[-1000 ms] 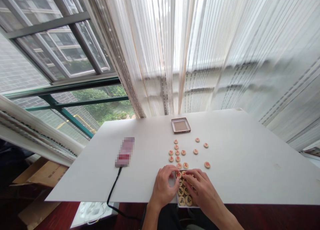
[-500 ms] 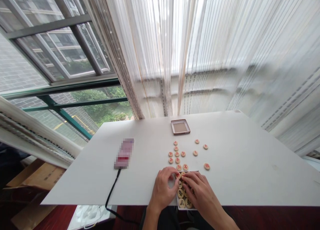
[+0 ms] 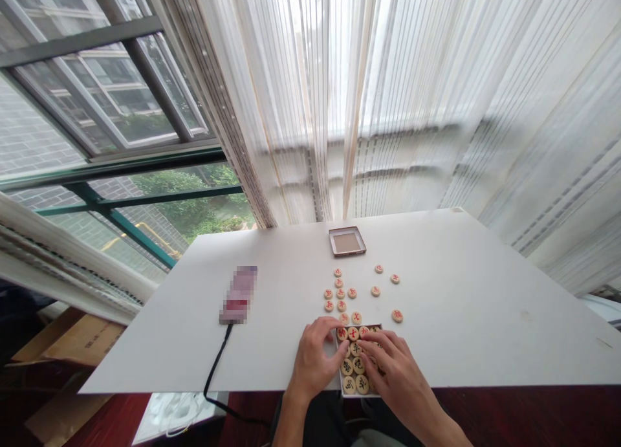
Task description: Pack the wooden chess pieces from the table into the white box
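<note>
A shallow box (image 3: 345, 393) at the table's front edge holds rows of round wooden chess pieces, red-marked ones along its far row and black-marked ones nearer. My left hand (image 3: 317, 356) is at the box's left side, thumb and fingers apart, holding nothing. My right hand (image 3: 395, 369) lies over the right part of the box, fingers spread on the pieces and hiding several of them. Just beyond the box are two red-marked pieces, one (image 3: 356, 317) beside the other. More red-marked pieces (image 3: 340, 293) lie farther back, with a few (image 3: 397, 316) scattered to the right.
An open box lid (image 3: 347, 241) lies at the back of the white table (image 3: 276, 305). A blurred pink device (image 3: 239, 295) with a black cable (image 3: 216, 363) is on the left. Cardboard boxes (image 3: 82, 337) stand left of the table. Curtains hang behind it.
The left hand's fingers have parted from the red piece at the box's far left corner. The right hand has moved slightly right, uncovering more pieces. The view has shifted a little.
</note>
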A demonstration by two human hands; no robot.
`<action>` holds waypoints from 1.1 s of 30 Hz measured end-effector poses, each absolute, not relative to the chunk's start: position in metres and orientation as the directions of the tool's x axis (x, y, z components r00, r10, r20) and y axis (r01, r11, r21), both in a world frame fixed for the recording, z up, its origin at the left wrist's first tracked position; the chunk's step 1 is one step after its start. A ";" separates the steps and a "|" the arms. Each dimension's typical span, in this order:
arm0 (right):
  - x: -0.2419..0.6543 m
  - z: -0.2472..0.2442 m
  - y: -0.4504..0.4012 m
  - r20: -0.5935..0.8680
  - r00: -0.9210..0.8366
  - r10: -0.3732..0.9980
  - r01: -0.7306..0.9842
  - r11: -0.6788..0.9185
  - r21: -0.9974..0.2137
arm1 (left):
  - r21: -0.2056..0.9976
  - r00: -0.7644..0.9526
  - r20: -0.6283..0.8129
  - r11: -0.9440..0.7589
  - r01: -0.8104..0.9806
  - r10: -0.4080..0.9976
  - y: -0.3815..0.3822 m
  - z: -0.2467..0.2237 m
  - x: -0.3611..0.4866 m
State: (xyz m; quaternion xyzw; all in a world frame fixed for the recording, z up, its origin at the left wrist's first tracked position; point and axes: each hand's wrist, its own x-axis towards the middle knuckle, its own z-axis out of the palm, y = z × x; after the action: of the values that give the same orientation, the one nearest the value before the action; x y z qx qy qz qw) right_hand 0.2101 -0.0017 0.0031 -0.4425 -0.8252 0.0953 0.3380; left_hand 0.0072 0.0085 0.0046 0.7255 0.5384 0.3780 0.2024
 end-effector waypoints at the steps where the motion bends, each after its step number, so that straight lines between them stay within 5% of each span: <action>1: 0.212 0.003 -0.002 0.478 -0.372 0.796 0.671 0.586 -0.453 | 0.704 0.134 0.333 -0.341 0.622 0.933 0.009 0.005 0.007; 21: 0.229 -0.001 0.007 0.448 -0.357 0.820 0.693 0.554 -0.461 | 0.741 0.180 0.364 -0.401 0.538 0.914 0.019 0.010 0.012; 33: 0.273 -0.011 0.011 0.456 -0.096 0.885 0.593 0.419 -0.687 | 0.761 0.048 0.336 -0.301 0.575 0.941 0.029 0.010 -0.028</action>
State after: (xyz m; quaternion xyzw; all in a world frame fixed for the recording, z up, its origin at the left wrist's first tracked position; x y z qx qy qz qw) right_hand 0.2726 0.0114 -0.0110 -0.5122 -0.7213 0.1674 0.4352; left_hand -0.0277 0.0287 0.0099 0.6899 0.5491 0.4177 0.2192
